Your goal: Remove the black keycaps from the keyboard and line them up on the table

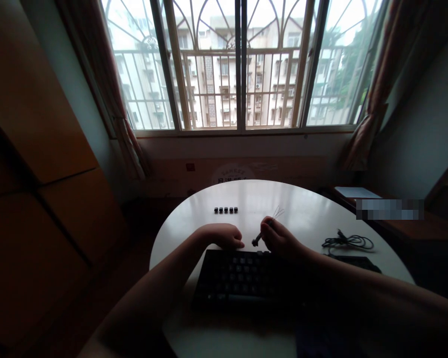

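Note:
A black keyboard lies before me on the white round table, its right part lost in shadow under my forearm. My right hand is closed around a keycap puller. Thin wire loops stick out above the fist, and the dark lower end, with a small black piece at its tip, points down toward the keyboard's far edge. My left hand rests at the far left edge of the keyboard, fingers curled in; what they hold, if anything, is hidden. Several small black keycaps stand in a row beyond it.
A coiled black cable lies on the right of the table, beside a flat dark object. Behind the table are a wall and a barred window with curtains. A wooden cabinet stands left, a brown side table right.

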